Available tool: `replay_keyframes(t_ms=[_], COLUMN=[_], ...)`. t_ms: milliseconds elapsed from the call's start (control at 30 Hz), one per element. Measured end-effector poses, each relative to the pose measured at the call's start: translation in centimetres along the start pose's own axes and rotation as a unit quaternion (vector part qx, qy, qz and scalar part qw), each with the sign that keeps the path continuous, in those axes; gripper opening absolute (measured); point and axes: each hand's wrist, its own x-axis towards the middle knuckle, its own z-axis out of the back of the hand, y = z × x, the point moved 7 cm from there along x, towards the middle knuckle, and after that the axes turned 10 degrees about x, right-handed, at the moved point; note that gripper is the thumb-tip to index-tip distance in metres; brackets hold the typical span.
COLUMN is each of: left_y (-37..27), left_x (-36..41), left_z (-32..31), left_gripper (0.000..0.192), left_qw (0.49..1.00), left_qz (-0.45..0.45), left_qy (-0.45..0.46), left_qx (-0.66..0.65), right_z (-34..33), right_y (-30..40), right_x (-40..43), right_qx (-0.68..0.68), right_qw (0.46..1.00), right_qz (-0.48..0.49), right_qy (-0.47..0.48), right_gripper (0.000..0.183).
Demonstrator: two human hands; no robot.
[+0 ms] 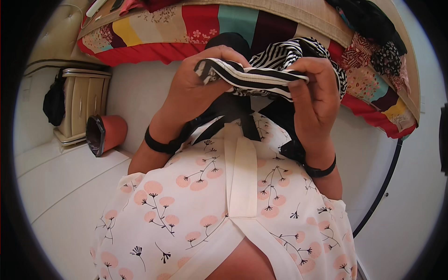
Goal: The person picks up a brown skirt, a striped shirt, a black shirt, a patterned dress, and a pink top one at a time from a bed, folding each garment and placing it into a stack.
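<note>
Between both hands a black-and-white striped garment (260,78) is stretched sideways, one banded edge running across from hand to hand. My left hand (197,84) pinches the band at its left end, thumb below and fingers behind. At the other end my right hand (313,94) grips the band between thumb and bent index finger. The rest of the patterned cloth bunches up behind the right hand and hangs below the band. Which part of the garment the band is cannot be told. Each wrist wears a black strap.
Ahead stands a bed with a patchwork cover (201,22) and a straw-coloured mat (266,12). Dark and patterned clothes (374,28) lie at its right corner. Left are a beige bedside cabinet (84,98), a black bag (55,99) and a lined red waste bin (113,131).
</note>
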Motion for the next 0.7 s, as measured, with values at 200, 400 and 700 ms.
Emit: replay_keyframes(t_ms=[200,400,700], left_y=[0.4,-2.4,-7.0], left_x=[-0.2,0.2,-2.8], left_z=[1.8,3.3,10.6], left_gripper=[0.018,0.021,0.036], left_qw=[0.992,0.982,0.943], left_qz=[0.013,-0.058,-0.151], left_qy=[-0.074,-0.081,-0.119], left_qx=[-0.098,-0.157,-0.272], right_z=[-1.5,2.1,13.6], right_y=[0.1,-2.0,0.0], right_x=[0.1,0.9,2.3], right_qx=[-0.15,-0.321,-0.546], right_qw=[0.984,0.945,0.803], right_qz=[0.051,0.062,0.156], right_qy=[0.082,-0.014,-0.183], right_gripper=[0.021,0.022,0.019])
